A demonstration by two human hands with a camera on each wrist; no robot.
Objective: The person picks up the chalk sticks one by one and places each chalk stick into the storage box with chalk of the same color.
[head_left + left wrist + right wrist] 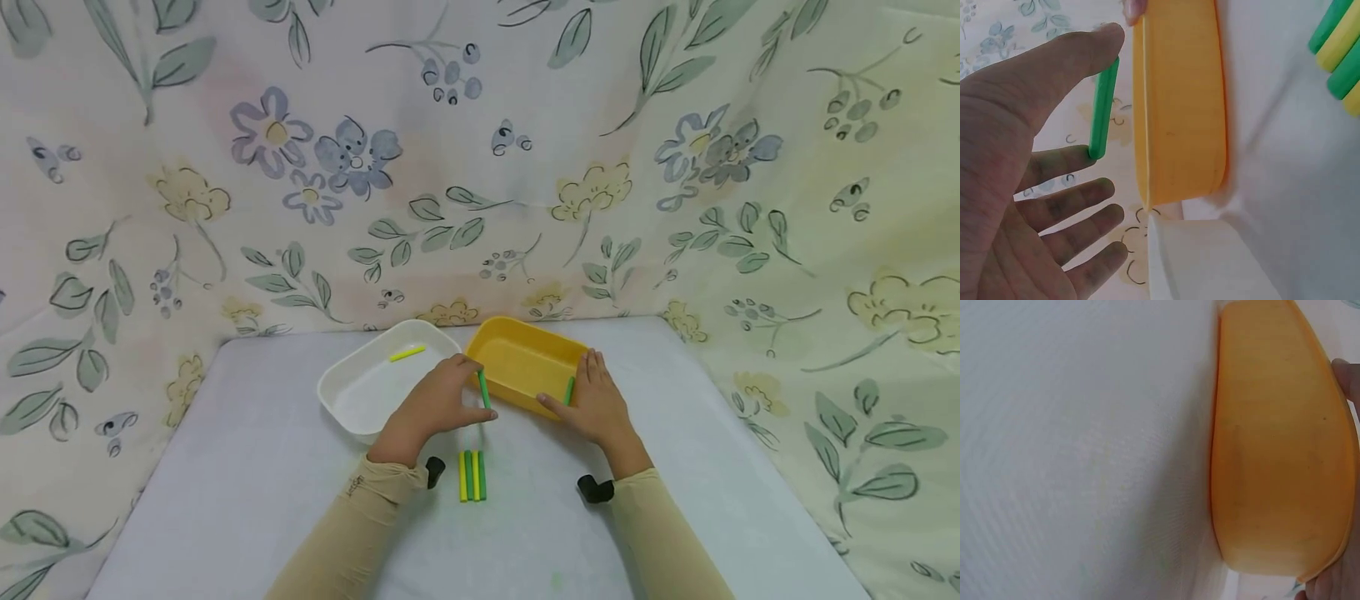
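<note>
My left hand [438, 396] pinches a short green stick [1104, 107] by its two ends, between thumb and index finger, with the other fingers spread. In the head view it is beside the near left rim of the yellow tray [517, 367]. At that tray's right corner rests my right hand [600, 408], its fingers straight along the right side and its thumb over the near rim. Another green stick [569, 390] shows inside the tray, between that thumb and index finger. In the right wrist view the tray's outer wall [1279, 444] hides most of the hand.
A white tray [345, 392] stands left of the yellow one, holding a yellow stick [407, 353]. Several green and yellow sticks [473, 476] lie side by side on the white-covered table [247, 475], nearer me. Flower-patterned cloth [450, 167] rises behind.
</note>
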